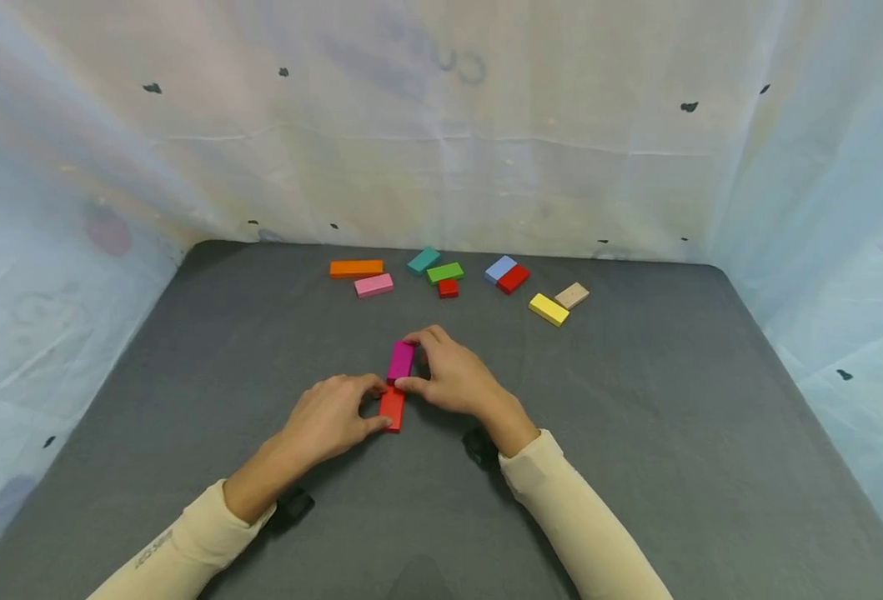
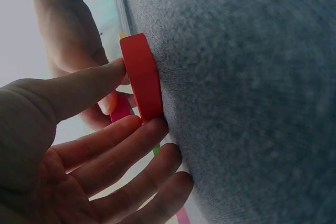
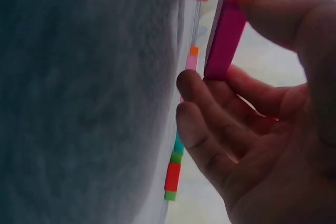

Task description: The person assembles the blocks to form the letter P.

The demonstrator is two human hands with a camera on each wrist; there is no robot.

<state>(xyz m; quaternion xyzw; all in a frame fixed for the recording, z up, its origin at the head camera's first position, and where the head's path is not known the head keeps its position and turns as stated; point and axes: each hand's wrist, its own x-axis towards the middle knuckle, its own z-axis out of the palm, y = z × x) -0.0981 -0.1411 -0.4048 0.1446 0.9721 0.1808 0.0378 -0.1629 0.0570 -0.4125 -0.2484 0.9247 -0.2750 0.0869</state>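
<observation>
A red block point(image 1: 392, 408) lies on the grey table, pinched end to end between the thumb and fingers of my left hand point(image 1: 338, 417). Just beyond it, my right hand point(image 1: 452, 372) holds a magenta block point(image 1: 400, 361) by its two ends, thumb at the near end and fingers at the far one. In the right wrist view the magenta block point(image 3: 226, 35) is raised off the table surface. Its near end meets the far end of the red block in the head view. The left wrist view shows the red block point(image 2: 142, 80) resting against the cloth.
Along the far side lie an orange block point(image 1: 356, 268), a pink block point(image 1: 373, 286), a teal block point(image 1: 423, 261), a green block point(image 1: 445, 272), a small red block point(image 1: 448, 288), a blue block point(image 1: 500, 267), a yellow block point(image 1: 549, 309) and a wooden block point(image 1: 572, 295).
</observation>
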